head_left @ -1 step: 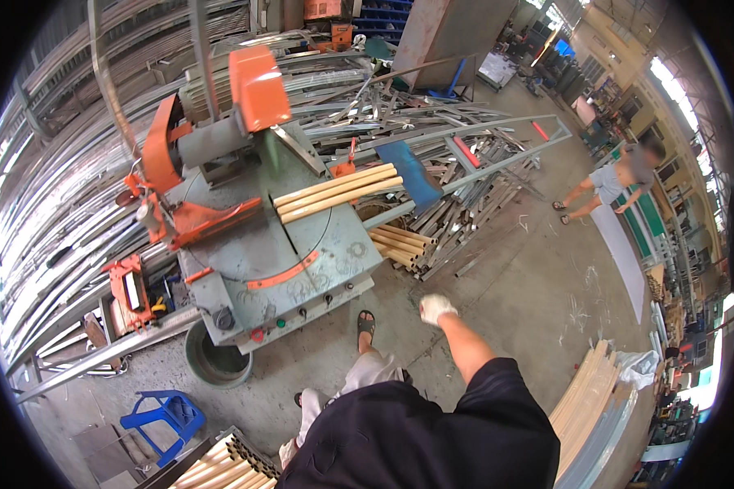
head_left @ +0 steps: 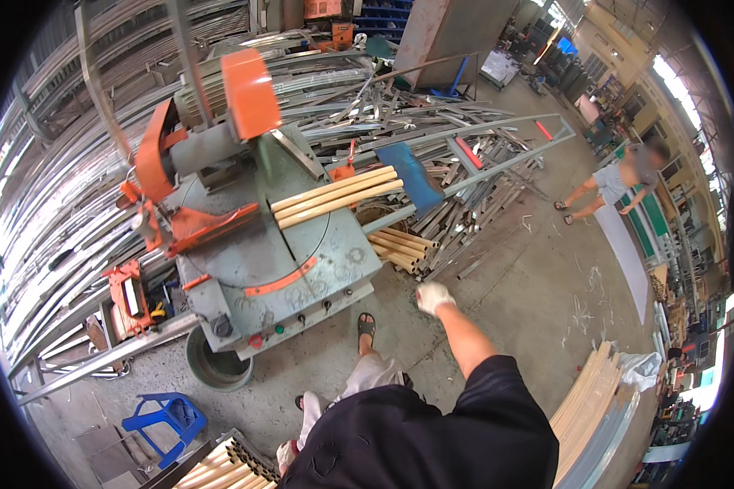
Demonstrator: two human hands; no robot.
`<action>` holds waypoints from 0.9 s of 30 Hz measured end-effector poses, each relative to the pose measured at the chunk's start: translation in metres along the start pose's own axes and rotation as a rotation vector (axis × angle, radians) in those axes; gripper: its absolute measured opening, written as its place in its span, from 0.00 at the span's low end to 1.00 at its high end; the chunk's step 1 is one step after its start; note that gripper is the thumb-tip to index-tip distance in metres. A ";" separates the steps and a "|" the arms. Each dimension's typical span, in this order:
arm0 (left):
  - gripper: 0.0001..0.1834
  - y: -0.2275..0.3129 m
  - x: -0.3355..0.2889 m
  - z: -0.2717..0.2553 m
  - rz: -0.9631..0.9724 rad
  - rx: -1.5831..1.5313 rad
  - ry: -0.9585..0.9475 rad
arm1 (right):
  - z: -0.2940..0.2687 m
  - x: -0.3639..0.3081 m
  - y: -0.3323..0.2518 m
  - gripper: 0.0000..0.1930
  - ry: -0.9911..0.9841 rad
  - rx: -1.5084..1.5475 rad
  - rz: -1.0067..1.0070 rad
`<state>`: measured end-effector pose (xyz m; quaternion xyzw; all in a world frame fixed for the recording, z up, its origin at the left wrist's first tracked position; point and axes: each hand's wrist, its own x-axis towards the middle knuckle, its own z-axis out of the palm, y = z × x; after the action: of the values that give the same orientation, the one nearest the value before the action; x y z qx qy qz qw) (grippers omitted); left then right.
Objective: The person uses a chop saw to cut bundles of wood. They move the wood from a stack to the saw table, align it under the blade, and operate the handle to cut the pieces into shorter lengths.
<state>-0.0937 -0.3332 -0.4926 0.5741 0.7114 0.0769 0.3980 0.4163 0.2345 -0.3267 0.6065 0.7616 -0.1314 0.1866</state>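
My right hand (head_left: 434, 298), in a white glove, hangs over the floor with its fingers curled in and nothing showing in them. At the lower edge a little of my gloved left hand (head_left: 286, 456) shows beside a stack of gold-coloured tubes (head_left: 235, 471); its fingers are hidden. Ahead stands a cut-off saw (head_left: 251, 94) with orange guards over a grey-green table (head_left: 334, 269). Several gold-coloured tubes (head_left: 338, 196) lie side by side on that table, their right ends over a blue sheet (head_left: 412, 178). More short tubes (head_left: 401, 247) are piled below the table's right side.
A green bucket (head_left: 194, 359) stands under the saw's front left corner, near a blue plastic stool (head_left: 167, 420). Metal offcuts (head_left: 489, 204) heap behind the saw. Tan lengths (head_left: 583, 387) lie at lower right. Another person (head_left: 624, 179) stands at far right.
The saw's upper part has shifted slightly to the left, and its handle sits a little lower. My right hand has moved slightly forward and left. The tubes on the table look unmoved.
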 end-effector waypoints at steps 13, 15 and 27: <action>0.12 0.283 0.046 -0.093 -0.820 -0.831 0.012 | -0.214 0.389 -0.016 0.34 0.395 -0.269 -0.519; 0.12 0.295 0.061 -0.093 -0.848 -0.831 -0.036 | -0.201 0.399 -0.006 0.31 0.253 -0.227 -0.573; 0.17 0.268 0.153 -0.126 -0.830 -1.243 0.195 | -0.150 0.063 0.160 0.25 -0.078 0.349 -0.076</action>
<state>0.0226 -0.0669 -0.3295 -0.0807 0.7269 0.3582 0.5803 0.5406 0.3902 -0.2156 0.5949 0.7418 -0.2919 0.1031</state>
